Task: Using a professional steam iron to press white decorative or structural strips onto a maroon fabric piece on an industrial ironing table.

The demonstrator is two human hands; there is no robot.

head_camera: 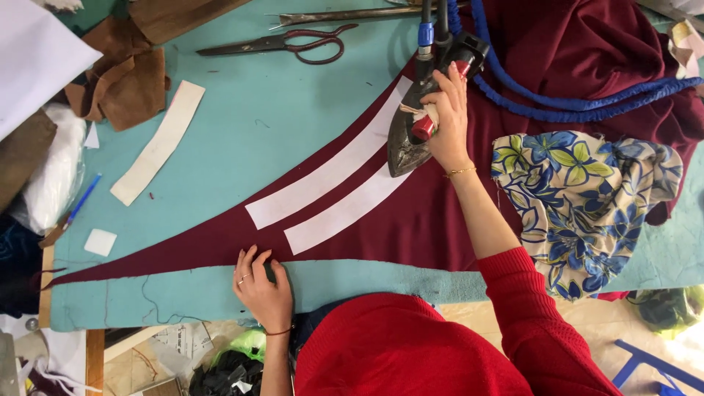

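My right hand (447,117) grips the handle of a dark steam iron (408,139). The iron's sole rests on the far ends of two long white strips (330,192) that lie side by side on a dark red, pointed fabric piece (411,213). My left hand (262,287) lies flat with fingers spread on the near edge of that red fabric, close to the near ends of the strips. It holds nothing. A blue hose (565,103) and a black cable run from the iron's back across the red cloth.
The turquoise table cover (242,125) carries red-handled scissors (286,44), a loose white strip (158,143), brown fabric scraps (128,84) and a blue pen (82,199). A blue-and-yellow floral cloth (579,198) lies at the right. A small white square (100,242) sits near the left.
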